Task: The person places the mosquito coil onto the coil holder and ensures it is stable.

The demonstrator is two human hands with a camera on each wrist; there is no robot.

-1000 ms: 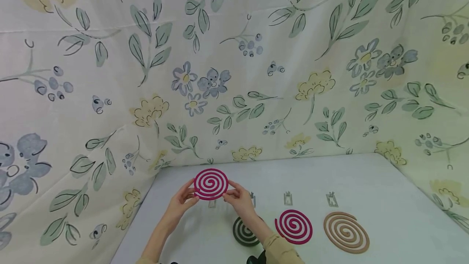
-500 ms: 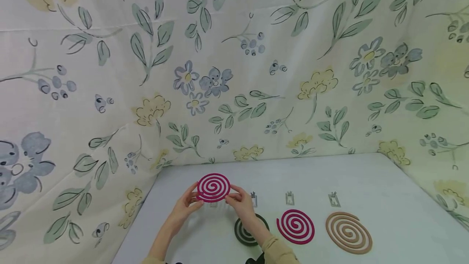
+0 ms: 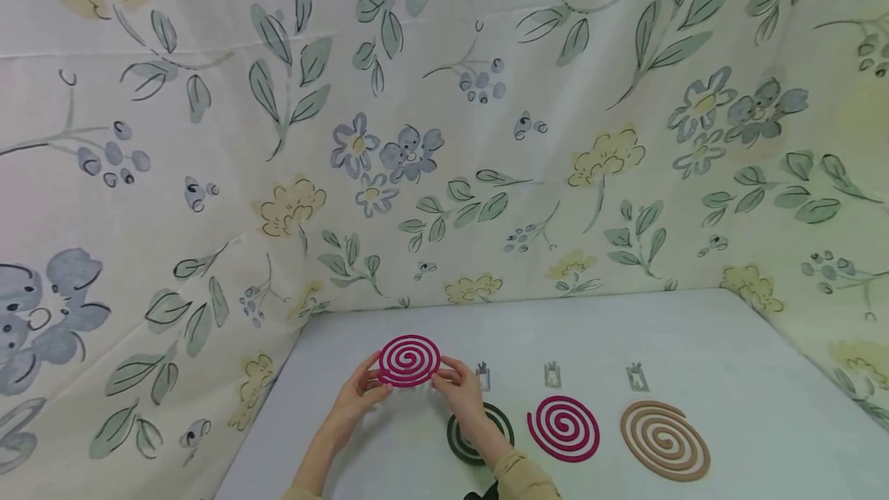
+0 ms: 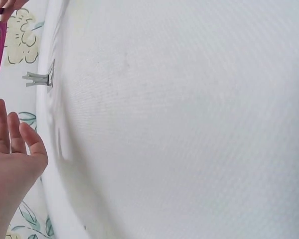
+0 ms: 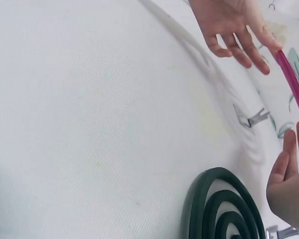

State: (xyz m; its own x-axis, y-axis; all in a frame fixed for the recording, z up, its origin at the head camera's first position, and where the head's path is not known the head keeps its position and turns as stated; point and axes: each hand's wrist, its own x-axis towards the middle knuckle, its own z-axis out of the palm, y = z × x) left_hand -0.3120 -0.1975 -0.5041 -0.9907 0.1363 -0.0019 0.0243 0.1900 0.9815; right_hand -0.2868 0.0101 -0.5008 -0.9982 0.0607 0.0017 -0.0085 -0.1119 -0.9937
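A magenta mosquito coil (image 3: 410, 361) is raised off the white table between both hands, tilted so its spiral shows in the head view. My left hand (image 3: 361, 392) pinches its left edge, and my right hand (image 3: 461, 388) pinches its right edge. Behind and below it, a small metal coil stand (image 5: 254, 118) with an upright prong lies on the table, mostly hidden in the head view. Under the right forearm lies a dark green mosquito coil (image 5: 222, 204), partly covered in the head view. From the left wrist view, only a strip of the magenta coil is visible.
Right of the hands lie a second magenta coil (image 3: 564, 429) and a tan coil (image 3: 664, 440). Behind the coils stand more metal stands (image 3: 552, 374) in a row, one (image 3: 637, 378) at the far right. A floral curtain (image 3: 444, 130) borders the white table (image 3: 750, 392).
Both hands have lowered the magenta coil slightly, and it now lies flatter. In the head view everything has shifted a little to the right.
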